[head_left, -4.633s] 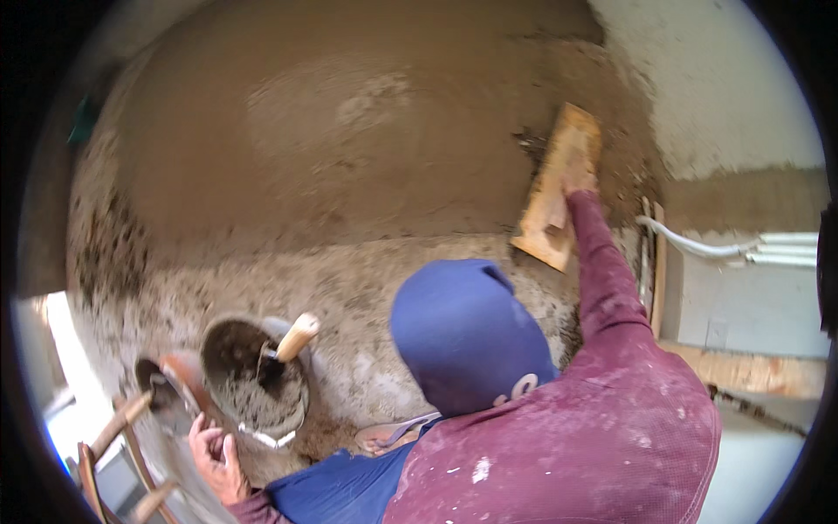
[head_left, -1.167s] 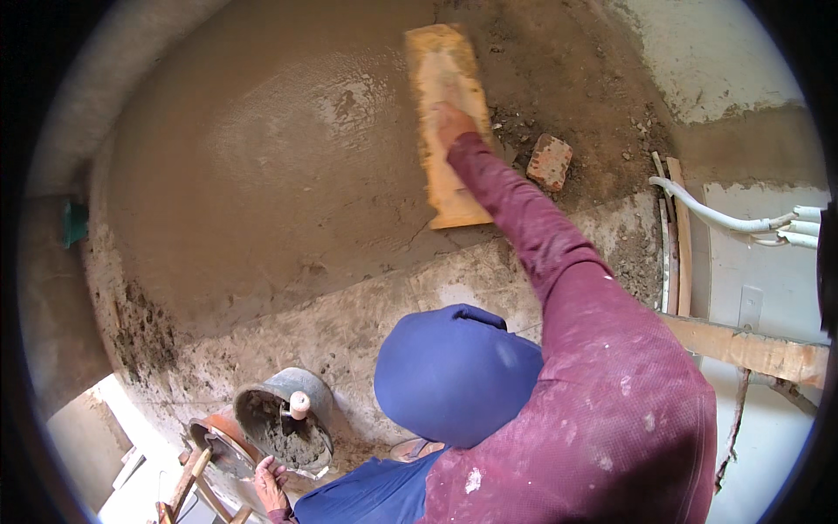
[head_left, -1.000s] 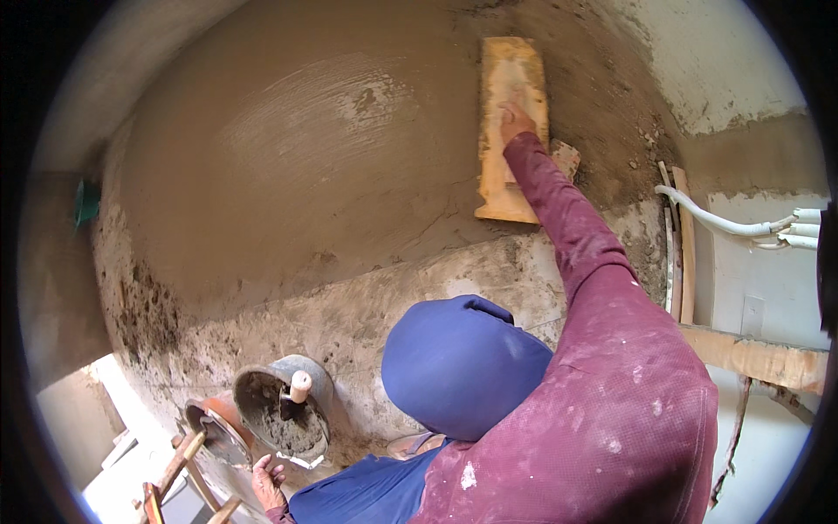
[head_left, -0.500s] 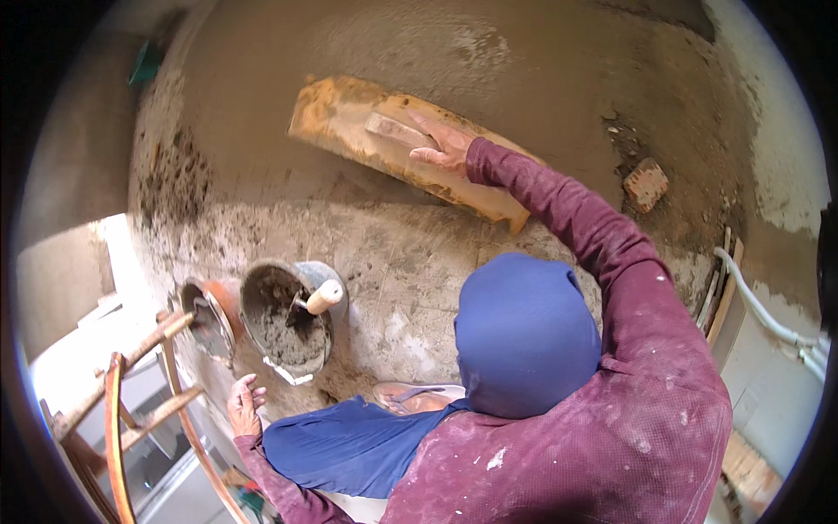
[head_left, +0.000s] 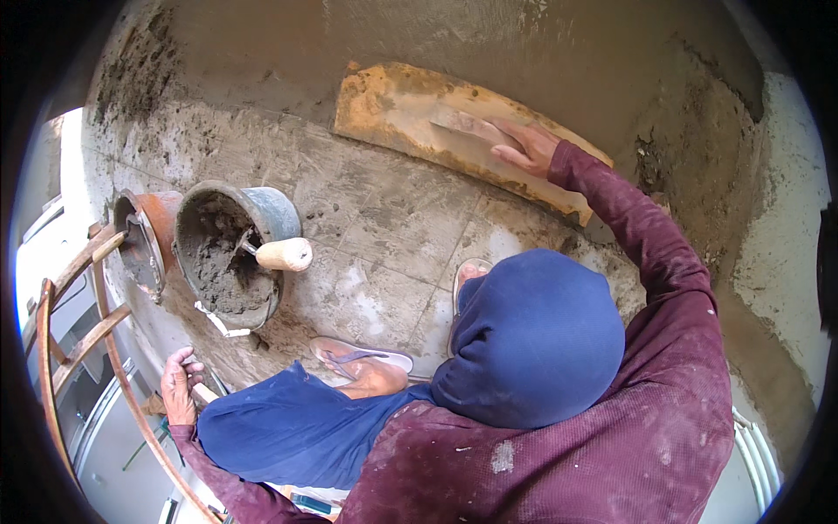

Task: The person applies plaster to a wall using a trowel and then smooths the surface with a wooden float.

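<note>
My right hand [head_left: 532,148] grips the handle of a long wooden plastering float [head_left: 393,105], fingers over the handle and thumb along its near side. The float lies tilted against a smooth, wet grey-brown mortar surface [head_left: 288,52]. My left hand [head_left: 180,384] is beside my left knee, its fingers loosely curled and slightly apart, with no hold on anything visible. A pale wooden piece [head_left: 204,394] shows just behind it. Beyond this hand stands a bucket [head_left: 285,210] of mortar, with a trowel [head_left: 285,255] stuck in it, wooden handle outward.
An orange-brown bucket [head_left: 161,210] stands left of the mortar bucket. A wooden frame [head_left: 78,349] of bars is at the far left. Rough mortar splatter [head_left: 135,70] lies at upper left. My sandalled foot [head_left: 367,367] rests on the stained floor [head_left: 349,227]. Pale pipes [head_left: 758,463] run at lower right.
The view has shifted, so the buckets sit farther left. My right hand stays on the float, which appears farther right in view. A loose brick piece at right is now mostly hidden.
</note>
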Available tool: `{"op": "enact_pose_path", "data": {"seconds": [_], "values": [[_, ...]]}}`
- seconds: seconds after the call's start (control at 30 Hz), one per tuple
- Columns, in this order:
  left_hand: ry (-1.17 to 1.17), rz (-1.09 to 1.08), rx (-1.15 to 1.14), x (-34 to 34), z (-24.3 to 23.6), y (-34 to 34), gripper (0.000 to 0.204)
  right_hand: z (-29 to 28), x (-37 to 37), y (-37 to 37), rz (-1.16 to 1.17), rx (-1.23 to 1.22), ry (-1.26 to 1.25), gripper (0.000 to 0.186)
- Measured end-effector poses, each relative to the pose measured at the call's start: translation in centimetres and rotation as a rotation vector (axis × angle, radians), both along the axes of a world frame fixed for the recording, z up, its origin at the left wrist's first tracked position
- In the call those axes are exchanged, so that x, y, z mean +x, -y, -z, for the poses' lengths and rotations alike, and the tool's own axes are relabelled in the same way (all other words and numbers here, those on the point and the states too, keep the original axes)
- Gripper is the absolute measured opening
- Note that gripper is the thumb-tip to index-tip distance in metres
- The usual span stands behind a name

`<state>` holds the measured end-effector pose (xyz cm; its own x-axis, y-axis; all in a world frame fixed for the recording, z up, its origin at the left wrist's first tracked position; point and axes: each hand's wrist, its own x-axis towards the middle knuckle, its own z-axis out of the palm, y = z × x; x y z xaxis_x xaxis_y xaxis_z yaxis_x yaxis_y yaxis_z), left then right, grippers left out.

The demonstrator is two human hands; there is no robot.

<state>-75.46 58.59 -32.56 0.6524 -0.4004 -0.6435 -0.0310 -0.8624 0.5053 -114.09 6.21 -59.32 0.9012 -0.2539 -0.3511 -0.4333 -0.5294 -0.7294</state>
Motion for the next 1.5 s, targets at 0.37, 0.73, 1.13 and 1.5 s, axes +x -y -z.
{"op": "enact_pose_path", "data": {"seconds": [0.37, 0.73, 1.13, 1.5], "values": [[-0.009, 0.055, -0.024, 0.6, 1.7, 3.8, 0.051, -1.6, 0.9, 11.6, 0.162, -0.525, 0.022, 0.057], [-0.054, 0.033, -0.075, 0.5, 1.9, 4.9, 0.048, -2.8, 4.0, -2.3, 0.089, -0.042, -0.026, 0.050], [-0.005, -0.066, -0.144, 0.5, 1.5, 0.3, 0.049, -2.5, 3.9, 11.0, 0.426, -0.576, 0.144, 0.054], [-0.062, -0.037, -0.104, 1.1, 1.4, 2.8, 0.050, -1.5, 6.4, -4.1, -0.024, -0.002, 0.060, 0.046]]}}
